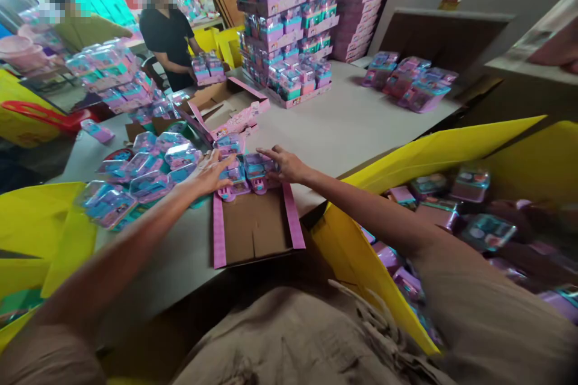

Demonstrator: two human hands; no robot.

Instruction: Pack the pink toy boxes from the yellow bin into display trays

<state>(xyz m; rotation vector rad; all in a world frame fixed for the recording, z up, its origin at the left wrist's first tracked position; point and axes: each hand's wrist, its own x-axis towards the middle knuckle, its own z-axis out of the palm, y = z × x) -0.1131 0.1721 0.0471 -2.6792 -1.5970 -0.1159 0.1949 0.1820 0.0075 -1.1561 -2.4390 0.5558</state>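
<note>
In front of me lies an open cardboard tray with pink side walls. Small pink-and-blue plastic boxes with clear lids fill its far end. My left hand rests against their left side, fingers spread and thumb apart. On the right side, my right hand touches another box, its index finger stretched over the top and its thumb apart. The undersides of the boxes are hidden. Left of my left hand, a heap of similar boxes lies on the table.
A yellow bin with loose boxes stands at my right; yellow panels are at my left. Stacked filled trays rise at the back. More boxes lie far right. A person in a dark top handles boxes across the table.
</note>
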